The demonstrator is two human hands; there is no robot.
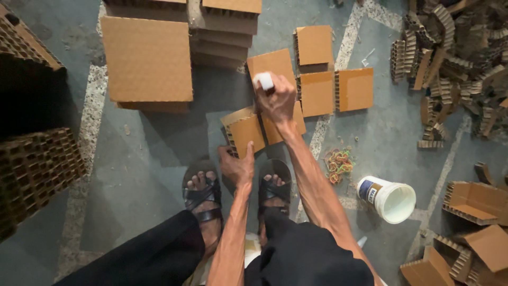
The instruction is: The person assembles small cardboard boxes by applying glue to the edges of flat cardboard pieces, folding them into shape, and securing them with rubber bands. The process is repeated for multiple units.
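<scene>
My left hand grips the near edge of a small square honeycomb cardboard block that stands tilted on the floor in front of my feet. Just above it, my right hand is closed around a small white object, pressing it onto a flat cardboard piece. Another cardboard square lies under my right wrist. Three more small squares lie to the right of that hand.
Large cardboard slabs are stacked at the upper left. Dark honeycomb blocks stand at the left edge. Cardboard offcuts are piled at the upper right. Coloured rubber bands and a white bucket lie at the right.
</scene>
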